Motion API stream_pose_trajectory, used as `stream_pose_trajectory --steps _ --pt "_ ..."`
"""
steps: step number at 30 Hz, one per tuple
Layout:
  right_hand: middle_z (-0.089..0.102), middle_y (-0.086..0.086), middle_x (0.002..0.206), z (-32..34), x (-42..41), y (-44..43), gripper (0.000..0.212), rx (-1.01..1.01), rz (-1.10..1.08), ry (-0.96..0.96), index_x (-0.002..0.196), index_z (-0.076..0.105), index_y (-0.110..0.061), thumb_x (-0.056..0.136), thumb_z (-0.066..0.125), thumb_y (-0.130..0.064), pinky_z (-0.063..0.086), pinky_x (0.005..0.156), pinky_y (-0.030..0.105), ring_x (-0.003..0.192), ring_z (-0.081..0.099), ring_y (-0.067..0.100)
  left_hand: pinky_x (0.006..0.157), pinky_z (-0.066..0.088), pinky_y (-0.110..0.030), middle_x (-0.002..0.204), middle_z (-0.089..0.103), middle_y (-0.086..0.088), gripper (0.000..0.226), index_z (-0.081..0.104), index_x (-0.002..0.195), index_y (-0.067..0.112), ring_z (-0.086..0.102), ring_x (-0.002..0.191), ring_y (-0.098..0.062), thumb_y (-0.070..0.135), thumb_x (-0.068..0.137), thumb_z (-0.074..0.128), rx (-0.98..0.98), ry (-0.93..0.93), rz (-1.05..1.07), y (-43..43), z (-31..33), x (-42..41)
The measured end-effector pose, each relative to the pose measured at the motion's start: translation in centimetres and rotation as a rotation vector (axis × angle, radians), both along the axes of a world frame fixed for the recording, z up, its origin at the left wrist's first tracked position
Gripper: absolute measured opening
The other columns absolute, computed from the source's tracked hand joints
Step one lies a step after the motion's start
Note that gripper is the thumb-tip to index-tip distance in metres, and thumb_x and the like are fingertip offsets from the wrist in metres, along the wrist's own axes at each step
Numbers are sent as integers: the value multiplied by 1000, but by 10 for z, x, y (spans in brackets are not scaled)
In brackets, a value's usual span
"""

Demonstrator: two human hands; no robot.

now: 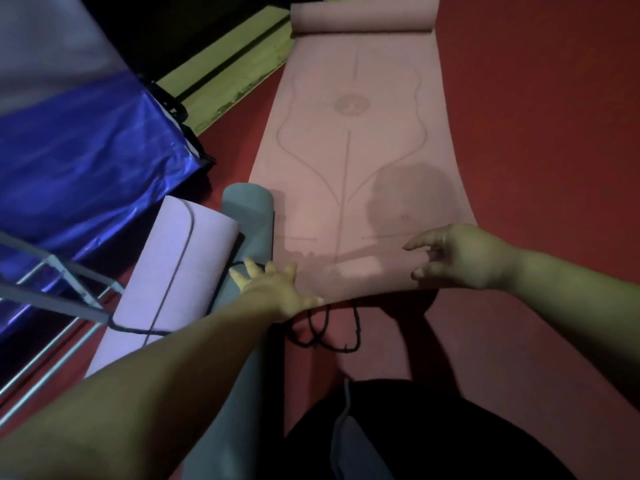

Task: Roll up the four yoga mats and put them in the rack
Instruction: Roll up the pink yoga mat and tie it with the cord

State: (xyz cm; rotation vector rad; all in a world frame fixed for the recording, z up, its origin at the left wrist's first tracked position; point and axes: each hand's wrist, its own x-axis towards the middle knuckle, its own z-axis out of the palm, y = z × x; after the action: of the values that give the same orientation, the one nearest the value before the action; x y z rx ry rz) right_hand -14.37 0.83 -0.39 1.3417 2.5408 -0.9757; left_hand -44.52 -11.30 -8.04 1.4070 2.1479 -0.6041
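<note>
Pink foam yoga mat (349, 150), printed with faint alignment lines, lies unrolled on the red floor (536, 133). It runs lengthwise away from you. Its far end is curled over in a loose roll. Its near edge is at your hands and looks slightly raised off the floor.

Left hand (273, 282): fingers spread and straight, laid on the pink mat's near-left corner, gripping nothing. Right hand (460, 254): at the near-right corner, fingers loosely curled with thumb and forefinger apart. The corner is hidden beneath it, so you cannot tell whether it has the edge pinched.

Just left of the pink mat lie a grey-teal rolled mat (249, 220) and, beyond it, a lilac rolled mat (180, 265) bound with a black strap. Further left stand the grey metal rack bars (52, 271) and a glossy blue sheet (86, 150). A black cord (325, 330) lies under the near edge.

Handling, as a judgement: the mat is likely light, soft and floppy, with a grippy face, and not fragile. It will sag if lifted at one point, and it will roll crooked if one side leads. Take the near edge at both corners, fold a tight first turn, then push with flat palms spread wide and keep the side edges in line. The curled far end may spring back. Watch that the cord does not get wound into the roll.
</note>
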Motion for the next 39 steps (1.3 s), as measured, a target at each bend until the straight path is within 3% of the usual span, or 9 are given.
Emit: stream_pose_trajectory --steps 5,8,11,18,21,25,30,35,39 --pt "64 -6 91 9 4 1 53 65 1 0 132 65 -28 82 83 -34 40 76 19 87 61 7 119 19 -57 155 40 -7 75 35 150 26 32 145 -34 69 91 51 230 -186 -111 1 -21 15" --pt "71 -6 110 4 9 -2 52 75 60 -105 132 65 -32 82 81 -41 46 85 23 104 66 13 97 42 -38 132 60 -10 43 52 122 18 55 121 -32 54 98 54 254 -314 -156 3 -26 18" --pt "68 -4 124 0 1 -5 52 244 174 -312 128 62 -33 82 71 -57 52 91 34 115 63 23 85 41 -37 120 63 -13 30 54 111 15 57 112 -33 43 102 52 333 -353 -194 3 -27 29" --pt "65 2 129 -19 -35 -11 57 233 260 -316 139 54 -36 88 66 -59 51 91 36 117 61 29 74 35 -33 106 59 -1 34 48 99 22 55 99 -23 51 93 64 425 -455 -182 17 -25 53" --pt "65 -7 135 -10 -20 -1 58 145 181 -220 139 58 -39 85 72 -57 46 97 30 123 59 21 93 41 -32 126 63 1 68 54 126 27 58 114 -22 68 75 69 316 -444 -85 11 -33 30" --pt "71 -6 124 6 17 22 52 217 50 -187 128 67 -38 80 78 -54 50 98 34 117 64 21 115 21 -43 149 51 4 113 36 151 38 45 138 -19 90 52 42 252 -205 -151 7 -36 3" --pt "74 -4 117 32 71 39 46 306 -130 -158 127 69 -36 84 78 -47 44 83 28 113 65 23 115 20 -67 160 31 4 103 13 154 55 30 144 -35 86 66 58 299 -284 -29 33 -6 21" --pt "75 2 109 63 126 41 35 466 -240 -157 117 72 -37 85 73 -52 53 81 37 105 67 31 109 42 -45 145 50 -4 88 37 148 37 50 132 -28 73 72 64 331 -461 -169 77 35 65" --pt "72 0 88 75 182 32 25 493 -375 -115 101 74 -34 84 74 -54 50 72 35 95 68 31 102 44 -43 130 53 -11 70 44 138 26 52 121 -33 57 82 72 456 -336 -312 102 77 105"
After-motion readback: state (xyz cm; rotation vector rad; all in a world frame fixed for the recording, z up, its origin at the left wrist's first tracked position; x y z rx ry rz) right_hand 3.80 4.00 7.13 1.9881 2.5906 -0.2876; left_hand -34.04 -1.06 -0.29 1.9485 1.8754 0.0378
